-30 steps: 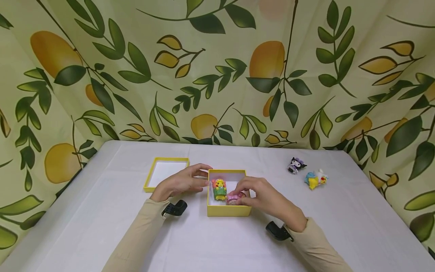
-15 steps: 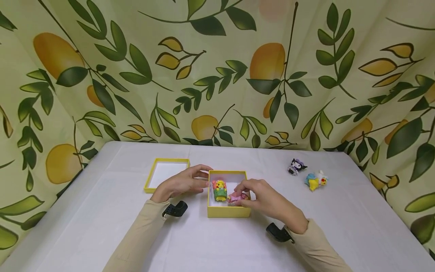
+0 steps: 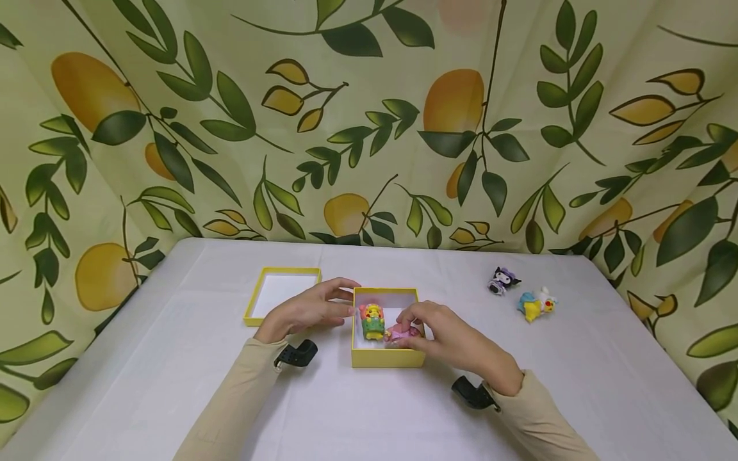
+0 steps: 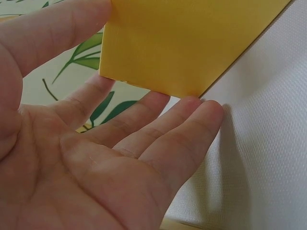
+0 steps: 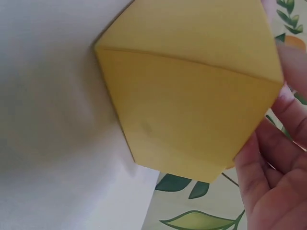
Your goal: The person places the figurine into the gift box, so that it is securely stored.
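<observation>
Before the desk's far edge, a box is seemingly steadied by the spread left hand, a pink toy pinched by the right hand.

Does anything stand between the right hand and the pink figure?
Nothing visible does: the right hand holds the pink figure inside the open yellow box; the green-bodied figure lies beside it.

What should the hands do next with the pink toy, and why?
I think the right hand should gently let go of the pink toy. It seems to be down inside the box, beside the green toy, while the black-and-white toy and the blue-and-yellow toy are outside.
</observation>
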Action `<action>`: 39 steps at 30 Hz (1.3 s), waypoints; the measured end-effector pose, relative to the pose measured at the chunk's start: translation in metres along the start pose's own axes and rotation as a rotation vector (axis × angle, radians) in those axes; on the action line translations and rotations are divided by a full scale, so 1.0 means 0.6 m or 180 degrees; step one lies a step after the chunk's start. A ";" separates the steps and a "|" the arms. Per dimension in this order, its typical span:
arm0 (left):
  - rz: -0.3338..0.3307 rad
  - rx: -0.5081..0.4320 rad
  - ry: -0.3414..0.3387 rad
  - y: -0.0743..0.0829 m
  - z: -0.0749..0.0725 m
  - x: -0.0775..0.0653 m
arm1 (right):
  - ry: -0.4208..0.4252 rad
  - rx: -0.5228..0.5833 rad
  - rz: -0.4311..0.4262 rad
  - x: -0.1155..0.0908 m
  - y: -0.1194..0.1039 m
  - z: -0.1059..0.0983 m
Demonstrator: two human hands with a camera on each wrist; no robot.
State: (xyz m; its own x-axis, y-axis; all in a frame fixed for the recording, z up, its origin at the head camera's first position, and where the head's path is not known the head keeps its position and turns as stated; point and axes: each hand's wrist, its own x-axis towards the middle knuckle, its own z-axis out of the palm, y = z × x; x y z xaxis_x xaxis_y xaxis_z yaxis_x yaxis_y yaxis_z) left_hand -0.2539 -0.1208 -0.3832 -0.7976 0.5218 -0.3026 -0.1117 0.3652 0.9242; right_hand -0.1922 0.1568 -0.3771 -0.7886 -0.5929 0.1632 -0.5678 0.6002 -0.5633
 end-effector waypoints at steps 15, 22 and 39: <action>-0.0005 -0.0007 -0.0010 -0.001 0.002 -0.001 | -0.0109 -0.0186 -0.0007 -0.005 -0.003 0.001; -0.0011 0.0023 0.0001 0.002 -0.001 -0.001 | 0.0012 -0.0162 -0.0021 0.001 -0.001 0.001; -0.0029 -0.0006 -0.0001 0.003 0.000 -0.001 | 0.0094 0.0135 -0.0029 0.000 0.000 -0.002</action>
State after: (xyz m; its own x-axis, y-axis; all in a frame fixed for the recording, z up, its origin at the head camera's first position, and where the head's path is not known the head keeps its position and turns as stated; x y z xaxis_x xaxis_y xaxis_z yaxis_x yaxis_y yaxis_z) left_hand -0.2538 -0.1204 -0.3815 -0.7965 0.5186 -0.3110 -0.1200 0.3685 0.9218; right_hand -0.1923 0.1572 -0.3763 -0.7904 -0.5817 0.1921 -0.5651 0.5712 -0.5954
